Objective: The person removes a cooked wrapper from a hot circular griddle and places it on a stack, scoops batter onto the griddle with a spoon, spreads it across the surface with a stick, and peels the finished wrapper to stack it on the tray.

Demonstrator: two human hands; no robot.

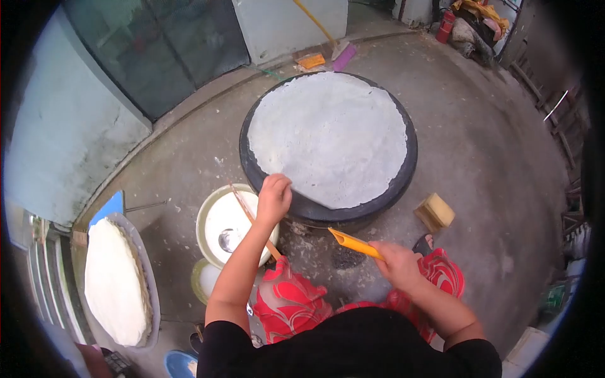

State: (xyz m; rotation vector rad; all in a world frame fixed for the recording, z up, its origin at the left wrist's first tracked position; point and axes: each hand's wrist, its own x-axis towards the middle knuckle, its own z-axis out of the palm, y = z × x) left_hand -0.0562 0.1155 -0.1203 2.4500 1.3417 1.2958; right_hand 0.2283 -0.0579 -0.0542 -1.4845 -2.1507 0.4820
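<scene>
A thin white sheet of batter (328, 135) covers most of a round black griddle (409, 148). My left hand (275, 194) is closed at the sheet's lower left edge, its fingertips pinching that edge. In my right hand (397, 263) is a yellow scraper (354, 244), held beside the griddle's near side with its tip pointing left. Left of the griddle stands a pale bucket (201, 230) of white batter, with a metal ladle (228, 239) and a wooden stick (242, 203) in it.
A stack of white sheets (116, 283) lies on a tray at the left. A yellow block (435, 213) sits on the floor right of the griddle. Behind the griddle are a broom (344, 55) and an orange dustpan (311, 61). A blue basin (181, 364) is at the bottom.
</scene>
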